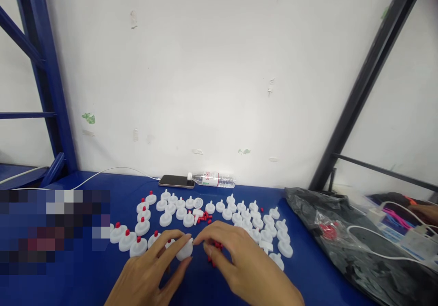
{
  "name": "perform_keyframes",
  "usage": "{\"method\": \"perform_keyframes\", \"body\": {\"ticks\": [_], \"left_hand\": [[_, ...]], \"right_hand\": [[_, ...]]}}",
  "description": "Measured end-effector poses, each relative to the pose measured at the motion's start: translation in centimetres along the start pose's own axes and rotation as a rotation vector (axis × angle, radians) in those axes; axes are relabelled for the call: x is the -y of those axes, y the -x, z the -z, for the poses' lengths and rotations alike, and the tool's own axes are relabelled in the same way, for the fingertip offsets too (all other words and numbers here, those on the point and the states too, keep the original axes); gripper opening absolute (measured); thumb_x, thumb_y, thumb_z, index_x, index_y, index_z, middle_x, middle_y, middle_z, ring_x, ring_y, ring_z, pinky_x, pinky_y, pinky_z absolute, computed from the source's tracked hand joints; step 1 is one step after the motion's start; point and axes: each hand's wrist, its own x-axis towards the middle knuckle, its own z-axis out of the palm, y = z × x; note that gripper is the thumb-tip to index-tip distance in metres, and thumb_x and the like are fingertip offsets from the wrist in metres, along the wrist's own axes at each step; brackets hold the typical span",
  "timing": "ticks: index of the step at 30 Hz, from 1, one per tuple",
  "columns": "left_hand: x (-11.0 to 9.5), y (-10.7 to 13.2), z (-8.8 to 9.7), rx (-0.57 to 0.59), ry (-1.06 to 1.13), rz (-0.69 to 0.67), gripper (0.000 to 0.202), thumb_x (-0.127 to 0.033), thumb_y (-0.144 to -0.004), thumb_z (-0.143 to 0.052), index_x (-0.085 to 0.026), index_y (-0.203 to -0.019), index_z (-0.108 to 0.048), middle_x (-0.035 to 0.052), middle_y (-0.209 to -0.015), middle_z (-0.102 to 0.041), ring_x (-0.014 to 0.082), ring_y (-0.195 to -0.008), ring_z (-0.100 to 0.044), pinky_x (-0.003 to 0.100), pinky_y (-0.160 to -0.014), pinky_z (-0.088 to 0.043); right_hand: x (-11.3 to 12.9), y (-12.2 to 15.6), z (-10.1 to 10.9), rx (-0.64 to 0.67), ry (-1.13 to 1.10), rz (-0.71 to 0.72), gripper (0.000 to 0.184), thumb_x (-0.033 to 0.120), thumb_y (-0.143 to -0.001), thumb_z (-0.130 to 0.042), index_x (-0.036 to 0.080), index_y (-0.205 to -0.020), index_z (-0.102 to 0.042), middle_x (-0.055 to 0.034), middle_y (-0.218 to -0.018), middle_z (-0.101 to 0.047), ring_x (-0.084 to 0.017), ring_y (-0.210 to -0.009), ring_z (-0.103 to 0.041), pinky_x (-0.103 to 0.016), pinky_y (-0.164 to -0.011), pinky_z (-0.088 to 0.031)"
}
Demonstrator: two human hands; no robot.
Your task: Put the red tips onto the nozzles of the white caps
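Observation:
My left hand [150, 269] pinches a white plastic cap [185, 250] between thumb and fingers, just above the blue table [85, 278]. Close beside it, my right hand [239, 258] curls its fingers over a small heap of red plugs [215, 251], fingertips almost touching the cap; what they pinch is hidden. Several white caps with red plugs [132, 237] lie in a row to the left. Many plain white caps [246, 217] are spread behind and to the right. More loose red plugs [204, 216] lie in the middle.
A phone [176, 181] and a lying water bottle [212, 179] rest against the white wall. A black plastic bag [342, 242] with white cables lies at right. Another person's hand [426, 212] shows at the far right. Blue shelf posts [51, 91] stand at left.

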Motion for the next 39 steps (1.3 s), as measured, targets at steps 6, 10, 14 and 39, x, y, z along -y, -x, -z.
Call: {"method": "perform_keyframes", "body": {"ticks": [6,10,14,39], "left_hand": [[-0.3,0.0,0.1,0.071,-0.008,0.042,0.029,-0.034,-0.108,-0.042,-0.03,-0.131,-0.06,0.0044,-0.117,-0.071,0.0124,-0.066,-0.076,0.02,-0.057,-0.061],[-0.2,0.1,0.1,0.124,0.001,0.05,0.03,-0.03,-0.106,-0.046,-0.03,-0.134,-0.057,0.005,-0.119,-0.068,0.0113,-0.065,-0.075,0.02,-0.059,-0.061],[0.1,0.1,-0.1,0.147,0.002,0.035,0.032,-0.026,-0.106,-0.045,-0.029,-0.135,-0.055,0.0056,-0.119,-0.067,0.0108,-0.063,-0.073,0.022,-0.062,-0.062],[-0.3,-0.1,-0.3,0.113,-0.03,-0.017,0.03,-0.024,-0.104,-0.043,-0.028,-0.129,-0.059,0.0066,-0.115,-0.07,0.0108,-0.049,-0.068,0.029,-0.063,-0.066]], "right_hand": [[-2.3,-0.6,-0.6,0.057,0.279,-0.284,0.02,0.015,-0.091,-0.066,0.03,-0.099,-0.078,0.0025,-0.093,-0.078,-0.02,-0.089,-0.071,-0.027,-0.077,-0.043],[-2.6,-0.7,-0.9,0.103,0.235,-0.275,0.017,0.016,-0.086,-0.073,0.03,-0.091,-0.079,0.0049,-0.084,-0.079,-0.017,-0.083,-0.07,-0.024,-0.072,-0.041],[-2.5,-0.7,-1.1,0.124,0.208,-0.279,0.018,0.013,-0.082,-0.076,0.029,-0.088,-0.079,0.0047,-0.082,-0.079,-0.016,-0.08,-0.07,-0.022,-0.07,-0.04],[-2.5,-0.5,-1.3,0.103,0.198,-0.277,0.015,0.013,-0.087,-0.07,0.026,-0.087,-0.078,0.0023,-0.082,-0.078,-0.015,-0.079,-0.07,-0.022,-0.069,-0.04]]}}
